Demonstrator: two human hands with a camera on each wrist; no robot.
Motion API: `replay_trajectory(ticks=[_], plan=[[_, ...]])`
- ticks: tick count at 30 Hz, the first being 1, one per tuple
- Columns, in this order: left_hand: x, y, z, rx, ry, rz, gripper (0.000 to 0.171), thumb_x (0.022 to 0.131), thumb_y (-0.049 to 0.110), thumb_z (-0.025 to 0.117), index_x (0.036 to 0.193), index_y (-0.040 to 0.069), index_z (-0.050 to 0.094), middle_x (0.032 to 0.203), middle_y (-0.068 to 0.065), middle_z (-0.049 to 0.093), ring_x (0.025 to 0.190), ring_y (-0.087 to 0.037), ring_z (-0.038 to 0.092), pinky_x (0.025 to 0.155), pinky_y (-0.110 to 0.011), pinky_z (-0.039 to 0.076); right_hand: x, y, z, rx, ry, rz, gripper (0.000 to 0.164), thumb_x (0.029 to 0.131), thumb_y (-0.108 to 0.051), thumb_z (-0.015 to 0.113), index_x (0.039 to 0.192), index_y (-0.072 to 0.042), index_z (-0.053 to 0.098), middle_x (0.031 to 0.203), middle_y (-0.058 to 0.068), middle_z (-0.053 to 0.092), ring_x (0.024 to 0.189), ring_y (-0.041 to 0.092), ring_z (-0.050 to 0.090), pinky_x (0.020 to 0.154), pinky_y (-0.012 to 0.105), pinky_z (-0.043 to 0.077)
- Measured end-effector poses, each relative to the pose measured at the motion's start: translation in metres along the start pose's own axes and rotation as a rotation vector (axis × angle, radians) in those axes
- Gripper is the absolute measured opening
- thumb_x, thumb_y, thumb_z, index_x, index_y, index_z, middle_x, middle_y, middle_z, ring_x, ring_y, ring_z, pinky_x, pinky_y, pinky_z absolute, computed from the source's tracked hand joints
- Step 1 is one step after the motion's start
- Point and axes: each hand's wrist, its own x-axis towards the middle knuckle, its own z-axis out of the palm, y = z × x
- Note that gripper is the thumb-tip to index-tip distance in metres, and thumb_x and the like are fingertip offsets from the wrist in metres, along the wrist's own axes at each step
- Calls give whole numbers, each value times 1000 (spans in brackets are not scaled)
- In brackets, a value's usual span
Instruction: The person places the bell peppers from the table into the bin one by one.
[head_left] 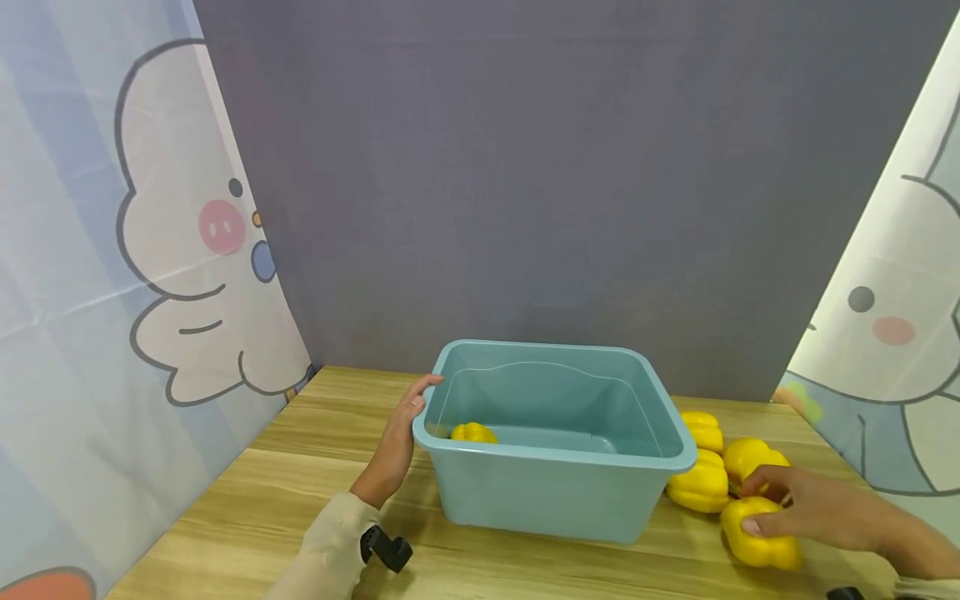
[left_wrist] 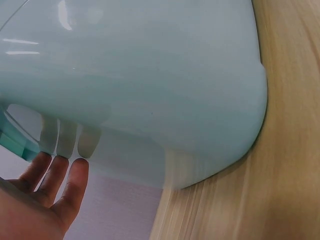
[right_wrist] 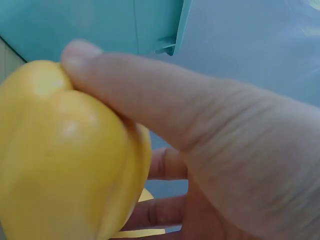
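A pale blue-green plastic bin (head_left: 540,492) stands on the wooden table. My left hand (head_left: 397,440) is at its left side, fingers fairly straight; in the left wrist view the fingertips (left_wrist: 77,172) touch the outer wall below the rim. On the right, my right hand (head_left: 806,510) grips a yellow bell pepper (head_left: 757,537), with the thumb over it and the other fingers behind. That pepper fills the left of the right wrist view. Inside the bin, at its near left corner, shows another yellow bell pepper (head_left: 473,432).
Three more yellow bell peppers are grouped right of the bin: one at the back (head_left: 703,431), one against the bin (head_left: 701,483) and one beside it (head_left: 750,458). A grey panel (head_left: 525,183) rises behind the table (head_left: 330,467), with cartoon-printed cloths (head_left: 172,225) at the sides.
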Motion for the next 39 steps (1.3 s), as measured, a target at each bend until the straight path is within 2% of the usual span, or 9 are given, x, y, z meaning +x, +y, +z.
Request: replay_trajectory(ticks=[6,9,12,14,26,29,33,36,39], plan=[[0,0,0,5,10,0,53,107,39,26,149,9,39,148,-16,39,127,-50,39,101,-58,36,-1,-5,-1,-25,14,-7,37,98,-27,64,122,1,59,109,10,62,92,17,55,68,27,46],[-1,0,0,8,14,-4,53,107,39,26,149,9,39,148,-16,40,126,-49,40,100,-57,37,0,-7,-1,-39,11,20,40,97,-29,65,123,0,59,112,13,62,96,29,57,71,37,48],[-1,0,0,6,13,-5,54,107,40,26,150,10,38,148,-18,39,125,-50,40,100,-56,38,1,-8,-1,-50,-4,56,43,96,-32,65,125,-2,59,114,16,62,97,33,57,72,48,48],[-1,0,0,7,10,-3,54,107,40,26,150,9,38,149,-17,39,126,-51,40,99,-56,38,1,-7,-1,-45,-15,62,44,96,-33,65,127,-2,58,115,17,62,97,33,57,72,50,48],[-1,1,1,9,13,-9,53,107,40,27,150,11,39,149,-14,39,128,-48,39,100,-55,36,-4,-4,2,-69,14,-1,41,96,-30,64,127,-3,59,118,19,62,97,32,57,70,48,47],[0,1,1,13,11,-7,53,107,40,27,150,11,39,149,-14,39,128,-48,39,100,-54,36,-5,-4,0,-67,20,-3,41,97,-29,63,128,-3,58,115,15,62,93,23,56,68,39,47],[0,3,1,22,9,-6,54,107,40,27,150,10,38,149,-15,39,128,-48,39,100,-53,36,-7,-5,-2,-147,82,-22,41,97,-31,64,127,-4,58,112,10,63,88,13,54,65,27,44],[0,4,1,24,10,-14,54,107,41,28,150,9,38,149,-17,39,128,-49,39,101,-54,36,-8,-6,-4,-199,140,-16,41,97,-33,64,126,-5,59,114,12,64,93,18,56,67,27,45],[0,5,1,33,17,-30,55,107,42,30,150,9,38,151,-16,38,129,-47,40,101,-53,36,-8,-8,-7,-198,167,-2,40,97,-33,64,125,-4,59,117,15,64,95,22,57,68,28,46]])
